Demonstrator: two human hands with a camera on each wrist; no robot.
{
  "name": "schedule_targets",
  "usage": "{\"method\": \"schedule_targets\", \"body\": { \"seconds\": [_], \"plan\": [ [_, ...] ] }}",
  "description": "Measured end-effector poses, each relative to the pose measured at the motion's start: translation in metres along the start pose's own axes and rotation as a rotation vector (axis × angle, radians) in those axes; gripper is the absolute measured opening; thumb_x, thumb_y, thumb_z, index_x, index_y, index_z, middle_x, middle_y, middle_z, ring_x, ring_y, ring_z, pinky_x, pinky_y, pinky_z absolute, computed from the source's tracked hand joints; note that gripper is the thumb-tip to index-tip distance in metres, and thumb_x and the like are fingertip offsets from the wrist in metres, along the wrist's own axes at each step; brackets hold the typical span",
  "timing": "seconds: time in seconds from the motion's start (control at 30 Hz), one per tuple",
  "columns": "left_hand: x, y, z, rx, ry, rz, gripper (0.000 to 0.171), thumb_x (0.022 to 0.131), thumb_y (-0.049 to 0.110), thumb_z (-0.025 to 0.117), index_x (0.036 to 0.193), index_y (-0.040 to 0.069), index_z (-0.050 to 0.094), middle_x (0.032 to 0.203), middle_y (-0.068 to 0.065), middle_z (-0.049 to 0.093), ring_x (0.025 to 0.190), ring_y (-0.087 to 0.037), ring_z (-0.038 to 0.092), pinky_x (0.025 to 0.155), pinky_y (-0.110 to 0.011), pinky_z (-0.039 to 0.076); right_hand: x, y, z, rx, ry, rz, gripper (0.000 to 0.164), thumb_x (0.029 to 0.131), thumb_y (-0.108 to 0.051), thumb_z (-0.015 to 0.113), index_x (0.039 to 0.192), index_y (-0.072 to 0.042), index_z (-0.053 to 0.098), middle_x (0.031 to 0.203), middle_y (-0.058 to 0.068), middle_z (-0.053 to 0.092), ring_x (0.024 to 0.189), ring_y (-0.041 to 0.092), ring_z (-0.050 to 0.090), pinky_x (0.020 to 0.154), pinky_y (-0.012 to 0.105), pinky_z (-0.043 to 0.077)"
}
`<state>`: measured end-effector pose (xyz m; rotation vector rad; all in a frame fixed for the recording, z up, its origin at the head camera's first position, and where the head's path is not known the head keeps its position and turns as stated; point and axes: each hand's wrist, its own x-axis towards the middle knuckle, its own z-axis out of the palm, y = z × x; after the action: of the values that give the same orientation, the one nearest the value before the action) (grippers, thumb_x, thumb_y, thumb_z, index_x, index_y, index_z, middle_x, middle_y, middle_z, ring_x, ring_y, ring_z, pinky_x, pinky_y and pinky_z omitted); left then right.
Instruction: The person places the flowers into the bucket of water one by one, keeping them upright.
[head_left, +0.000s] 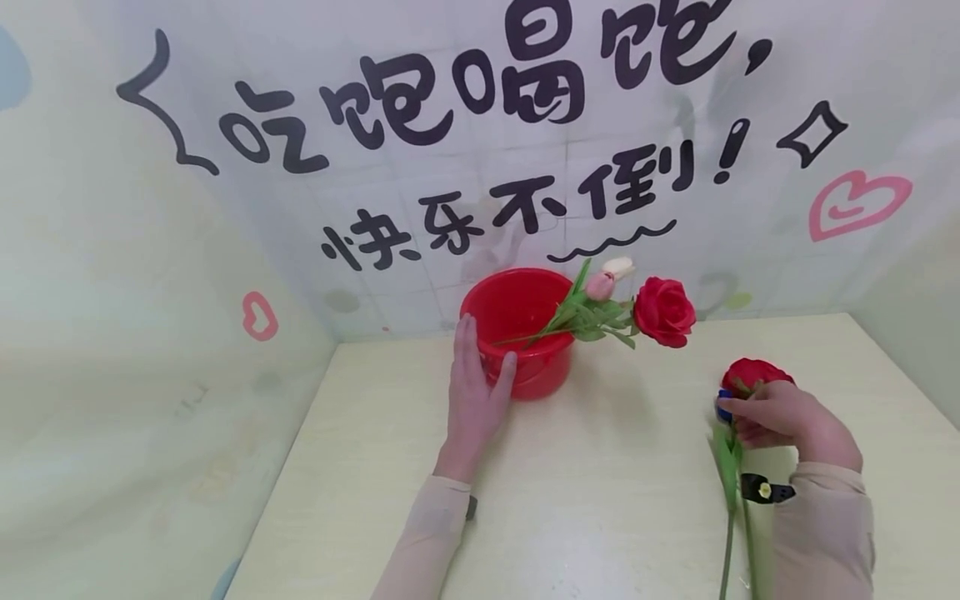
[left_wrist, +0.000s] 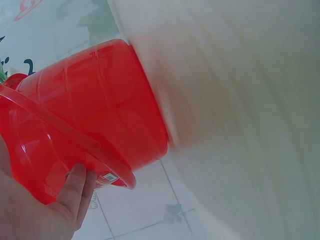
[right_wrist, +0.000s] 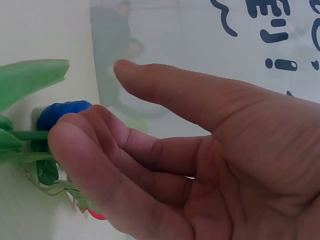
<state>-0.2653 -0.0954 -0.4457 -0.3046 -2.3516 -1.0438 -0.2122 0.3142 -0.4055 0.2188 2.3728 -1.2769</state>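
A red plastic bucket [head_left: 540,379] stands on the table near the back wall. My left hand [head_left: 480,392] rests against its near left side, fingers straight and thumb apart; the left wrist view shows fingers touching the bucket [left_wrist: 90,110] by its handle [left_wrist: 55,120]. A red rose [head_left: 664,312], a pink tulip [head_left: 601,286] and a white tulip [head_left: 618,267] lean over its right rim. My right hand [head_left: 787,421] is over another red rose [head_left: 753,375] and a blue flower [head_left: 724,406] lying on the table. In the right wrist view its thumb stands away from the bent fingers beside the blue flower [right_wrist: 62,112].
The pale table [head_left: 600,500] meets a wall sheet [head_left: 420,292] printed with dark characters and hearts behind the bucket. Two green stems [head_left: 727,550] run from the lying flowers toward the near table edge, beside my right sleeve. A black band [head_left: 765,489] is at my right wrist.
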Motion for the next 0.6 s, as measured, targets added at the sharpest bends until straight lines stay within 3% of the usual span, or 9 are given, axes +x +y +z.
{"method": "schedule_targets", "body": {
  "seconds": [0.2,0.6],
  "plan": [
    [0.002,0.000,-0.001,-0.001,-0.002,-0.009,0.095,0.088,0.048,0.069,0.159,0.026,0.011,0.161,0.005,0.019,0.142,-0.013,0.027,0.092,-0.041,0.053,0.002,0.002,0.000,-0.040,-0.018,0.049,0.027,0.095,-0.023,0.067,0.081,0.000,0.060,0.073,0.005,0.066,0.067,0.019,0.066,0.068,0.031,0.058],
    [0.001,-0.001,-0.001,-0.009,-0.007,-0.002,0.095,0.087,0.048,0.070,0.159,0.023,0.013,0.161,0.003,0.020,0.142,-0.013,0.026,0.091,-0.040,0.054,0.008,0.013,0.003,-0.030,-0.029,0.064,0.028,0.095,-0.019,0.067,0.073,-0.003,0.060,0.072,0.006,0.066,0.066,0.019,0.065,0.067,0.031,0.057]
  ]
}}
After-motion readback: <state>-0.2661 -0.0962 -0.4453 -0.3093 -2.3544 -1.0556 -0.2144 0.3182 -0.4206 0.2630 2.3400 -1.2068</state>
